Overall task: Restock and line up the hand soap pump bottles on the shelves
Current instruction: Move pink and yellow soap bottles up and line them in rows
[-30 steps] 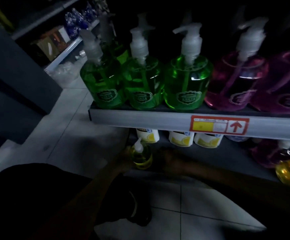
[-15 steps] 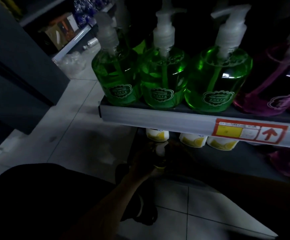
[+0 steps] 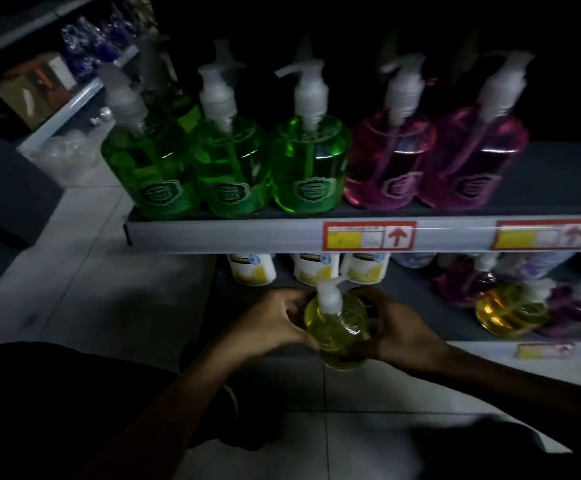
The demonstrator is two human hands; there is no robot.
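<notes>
A yellow pump bottle (image 3: 337,327) with a white pump is held upright at the front edge of the lower shelf (image 3: 403,306). My left hand (image 3: 275,323) grips its left side and my right hand (image 3: 396,327) its right side. On the upper shelf (image 3: 247,233) three green pump bottles (image 3: 233,168) stand in a front row, with two pink pump bottles (image 3: 389,161) to their right. More green bottles stand behind, partly hidden. Further right on the lower shelf stand another yellow bottle (image 3: 507,313) and dark pink ones (image 3: 462,282).
White lemon-labelled containers (image 3: 251,271) line the back of the lower shelf. Red and yellow price tags (image 3: 368,235) sit on the upper shelf edge. Grey floor tiles (image 3: 109,271) lie to the left. A cardboard box (image 3: 29,91) and plastic wrap (image 3: 64,154) lie at the far left.
The yellow bottle has come forward out from under the upper shelf and is now in full view between both hands. The view has shifted right, showing more pink bottles.
</notes>
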